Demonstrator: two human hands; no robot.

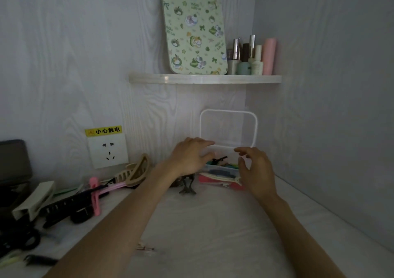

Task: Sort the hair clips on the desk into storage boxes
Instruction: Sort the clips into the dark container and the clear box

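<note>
1. The box (221, 166) stands at the back of the table (213, 224) by the wall, its lid (228, 128) raised and clips already inside.
2. Left hand (189, 158) and right hand (255, 171) flank the box; each grip is relaxed, fingers loosely curved, holding nothing.
3. More clips (81, 201) lie well apart at the left, a dark claw clip (187, 184) just before the box.
4. The likely step is steadying the box: hold its sides low and keep the lid propped.

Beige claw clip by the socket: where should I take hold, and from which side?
Pinch the beige claw clip across its arched back, coming from above and the right. The curved top faces up and looks free; its teeth point left into the pink clip, so that side is crowded.
</note>
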